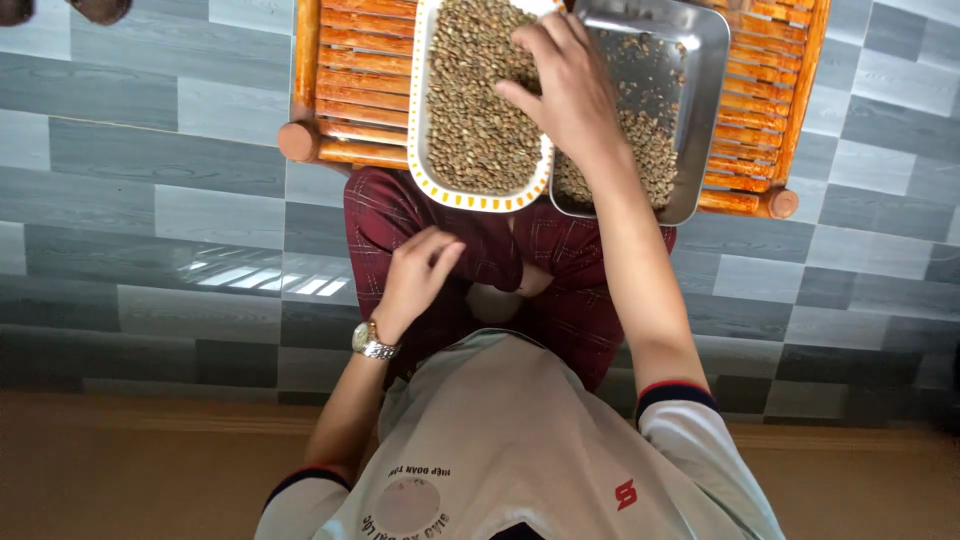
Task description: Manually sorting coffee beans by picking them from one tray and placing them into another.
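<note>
- Wooden slatted table [360, 60], orange-brown, on grey tiled floor [150, 200].
- White tray [432, 185] with orange-dotted rim, full of green beans [470, 110]; beside it, touching, steel tray [700, 60], partly filled.
- Right hand [565, 85], fingers loosely spread, resting on beans, grasp unclear.
- Left hand [415, 275], loosely curled, empty, on knee.
- Wristwatch [370, 343], metal.

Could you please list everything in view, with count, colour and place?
beans: many, greenish-brown, in both trays
white tray: one, white with orange-dotted rim, on the table, left of the steel tray
steel tray: one, silver, on the table, partly filled
table: one, orange slatted wood, top centre
floor: grey tiles
trousers: dark red check, below the table
shirt: white, bottom centre
watch: one, silver, left wrist
left hand: on the knee, holding nothing visible
right hand: over the beans, between the trays
</note>
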